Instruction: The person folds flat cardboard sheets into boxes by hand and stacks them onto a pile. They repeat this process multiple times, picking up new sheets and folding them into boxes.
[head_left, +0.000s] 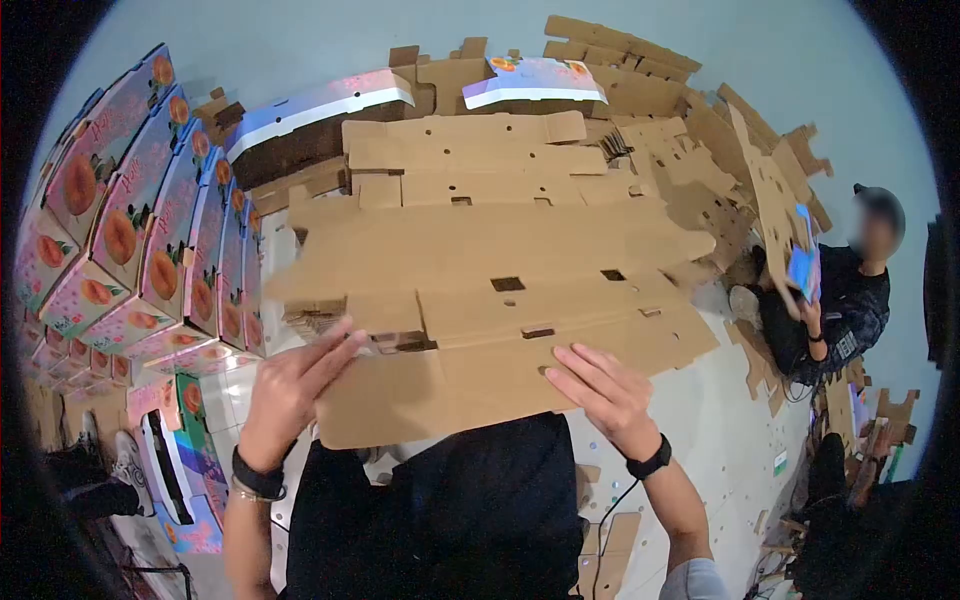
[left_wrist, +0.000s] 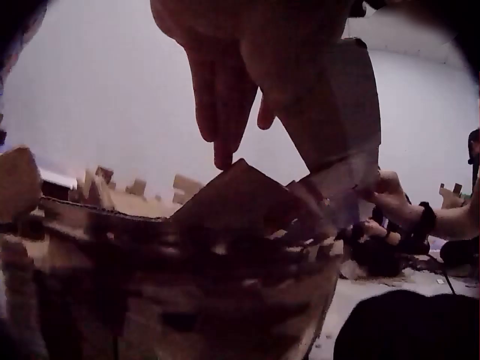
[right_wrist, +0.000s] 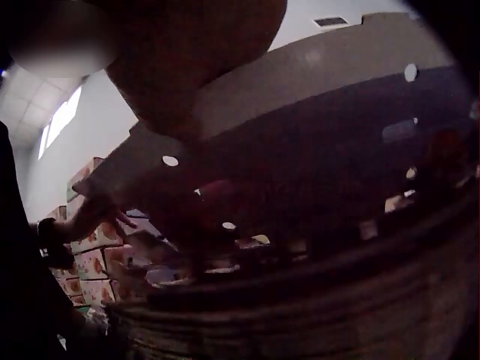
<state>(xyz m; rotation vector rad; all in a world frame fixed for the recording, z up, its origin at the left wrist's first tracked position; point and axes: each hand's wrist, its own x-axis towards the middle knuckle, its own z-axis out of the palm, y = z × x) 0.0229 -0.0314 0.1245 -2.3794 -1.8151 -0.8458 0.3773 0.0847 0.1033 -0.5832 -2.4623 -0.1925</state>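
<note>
From above, the big brown cardboard sheet (head_left: 480,385) is flat in front of my tummy, with more brown sheets past it. My left hand (head_left: 290,395) has long, straight fingers by the near left part. My right hand (head_left: 612,400) rests its fingers on top of the near edge. I think my hands are far apart so the wide, floppy sheet won't tip or sag.

By my left wrist, my fingers point down, straight and close together, with the thumb a bit away. They are near a cardboard corner (left_wrist: 241,180), maybe to guide it.

By my right wrist, it is dark. My hand is against the sheet, perhaps to steady it, but I cannot tell if my thumb pinches from below.
</note>
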